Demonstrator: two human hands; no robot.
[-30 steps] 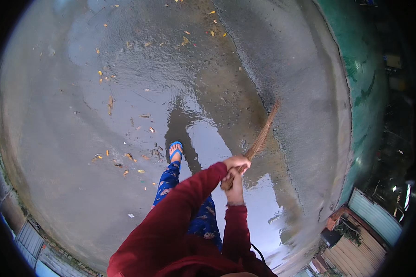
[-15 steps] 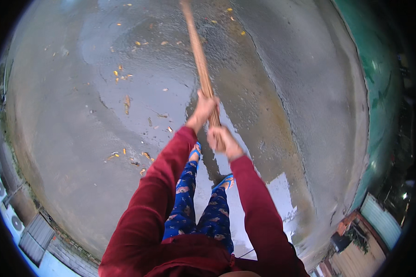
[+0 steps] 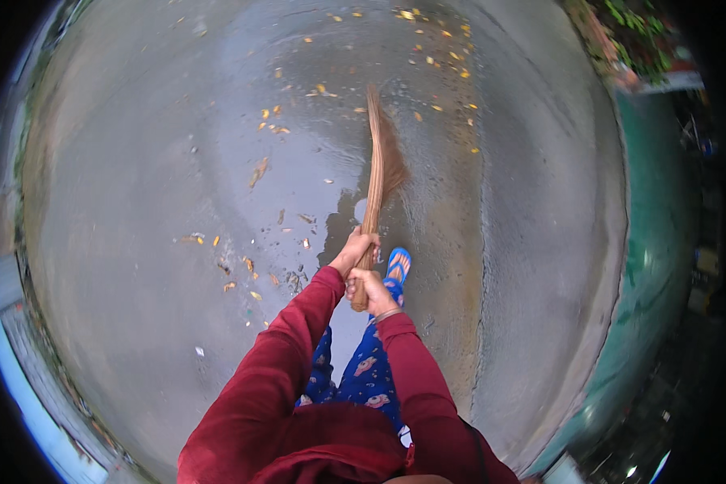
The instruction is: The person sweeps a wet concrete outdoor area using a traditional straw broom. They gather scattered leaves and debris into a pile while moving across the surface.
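A long brown stick broom (image 3: 375, 181) stretches forward from my hands, its bristles fanned and bent to the right over the wet ground. My left hand (image 3: 356, 249) is wrapped around the bundle just above the other hand. Close behind it, my right hand (image 3: 371, 291) grips the broom's butt end, which pokes out below the fist. Yellow leaves (image 3: 320, 89) lie scattered on the wet concrete (image 3: 242, 169), ahead and to the left of the broom. More leaves and bits of debris (image 3: 248, 264) are left of my hands.
A blue sandal (image 3: 398, 264) on my foot is just right of the broom's butt. A green wall (image 3: 653, 242) runs along the right side, with leafy plants (image 3: 641, 36) at the far right. Along the left edge stands a low grey wall (image 3: 36, 355).
Both hands, still on the broom, have come nearer my body. The broom's bristles now show in view, swept to the right. One foot has stepped forward, and the view has shifted.
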